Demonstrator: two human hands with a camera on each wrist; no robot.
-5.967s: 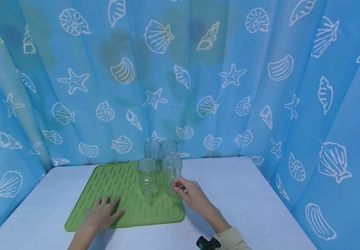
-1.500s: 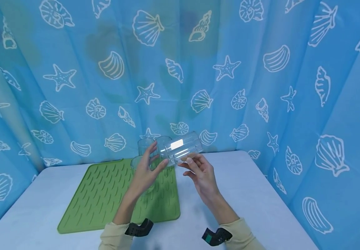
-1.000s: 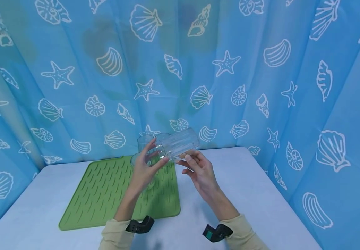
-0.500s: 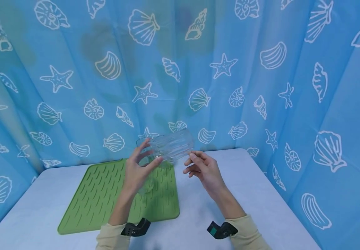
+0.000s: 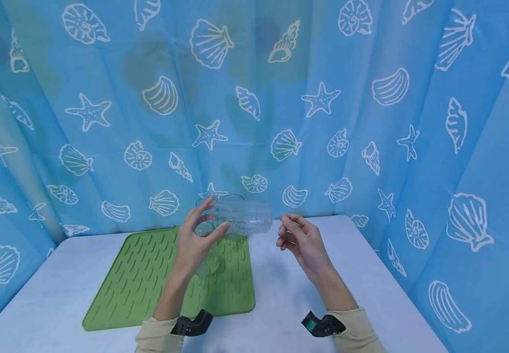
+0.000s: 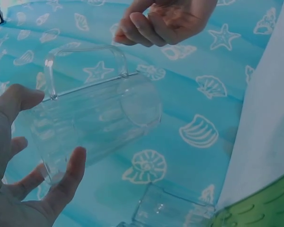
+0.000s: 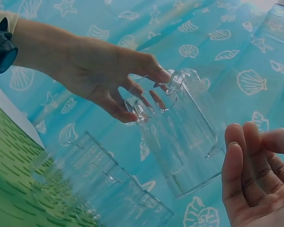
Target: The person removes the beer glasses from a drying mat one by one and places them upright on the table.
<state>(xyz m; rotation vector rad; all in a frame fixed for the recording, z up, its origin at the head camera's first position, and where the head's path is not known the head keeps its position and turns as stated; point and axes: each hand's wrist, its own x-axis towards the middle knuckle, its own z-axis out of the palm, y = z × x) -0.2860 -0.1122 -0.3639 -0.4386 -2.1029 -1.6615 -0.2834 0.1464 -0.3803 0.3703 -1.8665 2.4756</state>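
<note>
A clear glass mug [image 5: 254, 216] is held in the air above the back right of the green ribbed mat [image 5: 139, 279], lying nearly level on its side. My left hand [image 5: 194, 240] grips one end of it, thumb and fingers spread around the glass. In the left wrist view the handle of the mug [image 6: 94, 111] faces up, towards the other hand. My right hand [image 5: 300, 240] is just right of the mug's far end, apart from it, fingers loosely curled and holding nothing. More glass mugs [image 7: 99, 175] stand on the mat, partly hidden behind my left hand in the head view.
A white tabletop [image 5: 325, 294] surrounds the mat. Behind and beside it hangs a blue curtain [image 5: 254, 98] with white shell and starfish prints.
Earlier the mug stood among others on the mat, my left hand resting there. It was lifted between both hands; since then my right hand has drawn away rightward and the mug has levelled.
</note>
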